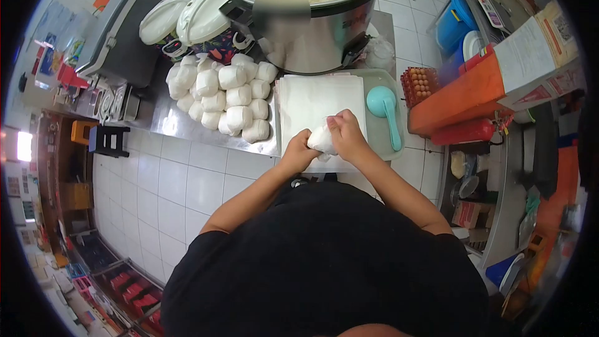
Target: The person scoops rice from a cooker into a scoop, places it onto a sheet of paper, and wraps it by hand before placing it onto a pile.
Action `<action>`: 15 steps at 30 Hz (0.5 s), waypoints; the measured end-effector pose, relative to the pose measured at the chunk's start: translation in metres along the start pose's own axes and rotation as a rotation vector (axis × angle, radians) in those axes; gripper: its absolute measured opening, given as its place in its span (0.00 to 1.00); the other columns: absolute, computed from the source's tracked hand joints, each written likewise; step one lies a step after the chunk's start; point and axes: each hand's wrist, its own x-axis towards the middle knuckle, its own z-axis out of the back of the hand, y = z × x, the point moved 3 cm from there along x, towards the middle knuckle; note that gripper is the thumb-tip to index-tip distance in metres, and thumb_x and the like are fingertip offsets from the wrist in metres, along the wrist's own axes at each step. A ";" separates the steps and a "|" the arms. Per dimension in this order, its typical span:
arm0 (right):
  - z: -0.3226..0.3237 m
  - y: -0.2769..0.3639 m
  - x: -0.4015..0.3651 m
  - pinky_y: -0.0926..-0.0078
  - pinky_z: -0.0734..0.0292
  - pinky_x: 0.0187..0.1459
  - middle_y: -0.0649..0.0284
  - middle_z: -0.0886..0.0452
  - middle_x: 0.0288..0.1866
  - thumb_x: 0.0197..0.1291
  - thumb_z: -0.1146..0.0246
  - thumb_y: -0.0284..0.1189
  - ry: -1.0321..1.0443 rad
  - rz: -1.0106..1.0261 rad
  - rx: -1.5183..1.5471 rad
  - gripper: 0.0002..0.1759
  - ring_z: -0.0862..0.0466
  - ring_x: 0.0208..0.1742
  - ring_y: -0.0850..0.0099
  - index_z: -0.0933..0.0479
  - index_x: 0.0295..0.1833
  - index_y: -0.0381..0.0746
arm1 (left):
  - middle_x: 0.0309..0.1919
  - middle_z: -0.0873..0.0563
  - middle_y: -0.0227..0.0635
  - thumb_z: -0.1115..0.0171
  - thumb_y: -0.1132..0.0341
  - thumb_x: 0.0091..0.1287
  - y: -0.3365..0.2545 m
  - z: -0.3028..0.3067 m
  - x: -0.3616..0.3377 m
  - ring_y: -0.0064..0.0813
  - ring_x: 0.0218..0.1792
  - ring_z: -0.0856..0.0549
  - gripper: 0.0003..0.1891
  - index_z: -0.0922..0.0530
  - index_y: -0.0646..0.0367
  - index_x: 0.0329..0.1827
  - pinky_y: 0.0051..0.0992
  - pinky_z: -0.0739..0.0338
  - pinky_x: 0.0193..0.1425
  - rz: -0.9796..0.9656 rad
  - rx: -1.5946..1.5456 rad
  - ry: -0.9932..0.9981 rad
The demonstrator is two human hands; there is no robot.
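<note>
Stacking up at the left of the worktop (pixel 175 122), the pile of wrapped parcels (pixel 224 97) is giving you the size and tightness to match, so you are probably best making this one just as plump and snug. Your left hand (pixel 301 150) is cupping the parcel (pixel 322 140) from the side and your right hand (pixel 347 137) is closing over its top. Both hands are together, clamped on it, just above the near edge of the stack of white sheets (pixel 318 100). In my judgement you are doing this well if you are holding the left hand steady as a cradle while the right fingers are tucking the loose wrap in firmly, without squeezing the filling out. Further right, the teal paddle (pixel 384 103) is lying in the tray (pixel 399 150), near your hands but not touching them, and the eggs (pixel 419 84) are sitting beyond it.
</note>
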 end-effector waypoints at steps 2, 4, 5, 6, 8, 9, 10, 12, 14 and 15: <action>0.004 0.018 0.003 0.56 0.28 0.49 0.44 0.21 0.42 0.69 0.49 0.40 0.118 0.032 0.034 0.21 0.23 0.48 0.47 0.22 0.47 0.33 | 0.28 0.19 0.31 0.31 0.74 0.52 0.008 0.004 -0.006 0.20 0.31 0.20 0.13 0.27 0.62 0.36 0.23 0.26 0.35 0.012 -0.099 -0.056; 0.007 0.039 0.007 0.56 0.28 0.49 0.44 0.21 0.42 0.69 0.49 0.41 0.156 0.022 0.014 0.21 0.23 0.47 0.47 0.23 0.49 0.33 | 0.28 0.19 0.30 0.31 0.74 0.52 0.011 0.010 -0.014 0.19 0.29 0.20 0.13 0.26 0.62 0.37 0.22 0.26 0.34 0.023 -0.197 -0.121; 0.003 0.047 0.009 0.55 0.28 0.49 0.44 0.21 0.41 0.68 0.49 0.41 0.174 -0.005 -0.006 0.21 0.23 0.47 0.46 0.25 0.51 0.33 | 0.27 0.19 0.30 0.31 0.74 0.52 0.011 0.012 -0.018 0.18 0.29 0.20 0.12 0.26 0.62 0.36 0.22 0.26 0.34 0.029 -0.173 -0.160; -0.006 0.047 0.012 0.55 0.28 0.49 0.44 0.21 0.41 0.68 0.49 0.41 0.190 0.021 -0.003 0.21 0.23 0.47 0.46 0.25 0.51 0.33 | 0.26 0.19 0.31 0.31 0.75 0.52 0.010 0.015 -0.020 0.17 0.29 0.20 0.11 0.26 0.62 0.34 0.22 0.26 0.33 0.034 -0.147 -0.203; -0.025 0.045 0.022 0.63 0.25 0.50 0.46 0.19 0.45 0.65 0.42 0.43 0.202 0.063 0.019 0.24 0.19 0.47 0.51 0.26 0.53 0.32 | 0.25 0.19 0.30 0.30 0.74 0.52 0.015 0.020 -0.023 0.17 0.28 0.21 0.11 0.26 0.62 0.32 0.22 0.27 0.32 -0.031 -0.120 -0.312; -0.029 0.055 0.028 0.63 0.25 0.50 0.46 0.19 0.45 0.65 0.42 0.43 0.219 0.100 0.025 0.24 0.19 0.47 0.51 0.26 0.53 0.32 | 0.24 0.19 0.29 0.29 0.74 0.52 0.016 0.025 -0.023 0.16 0.27 0.22 0.11 0.26 0.62 0.30 0.23 0.27 0.31 -0.095 -0.090 -0.387; -0.031 0.064 0.032 0.61 0.25 0.50 0.44 0.19 0.45 0.59 0.37 0.47 0.249 0.060 0.045 0.29 0.19 0.48 0.50 0.26 0.53 0.32 | 0.24 0.19 0.29 0.29 0.74 0.52 0.018 0.034 -0.023 0.16 0.27 0.22 0.11 0.26 0.62 0.30 0.23 0.27 0.31 -0.097 -0.088 -0.427; -0.041 0.076 0.044 0.63 0.24 0.49 0.44 0.19 0.45 0.44 0.27 0.52 0.269 0.007 0.089 0.37 0.17 0.47 0.54 0.25 0.50 0.32 | 0.25 0.20 0.31 0.27 0.73 0.49 0.026 0.048 -0.023 0.22 0.26 0.22 0.13 0.27 0.61 0.27 0.27 0.28 0.31 -0.068 -0.018 -0.357; -0.052 0.091 0.054 0.65 0.23 0.47 0.46 0.18 0.43 0.44 0.27 0.50 0.344 0.002 0.137 0.35 0.17 0.44 0.57 0.24 0.48 0.32 | 0.27 0.21 0.32 0.26 0.72 0.47 0.030 0.075 -0.022 0.26 0.28 0.22 0.14 0.27 0.60 0.28 0.29 0.28 0.32 -0.244 0.068 -0.446; -0.057 0.103 0.059 0.67 0.23 0.44 0.47 0.17 0.41 0.44 0.26 0.48 0.398 -0.029 0.182 0.33 0.16 0.42 0.60 0.24 0.46 0.32 | 0.29 0.22 0.33 0.25 0.72 0.45 0.023 0.091 -0.026 0.31 0.30 0.22 0.15 0.27 0.60 0.28 0.31 0.28 0.33 -0.423 0.161 -0.501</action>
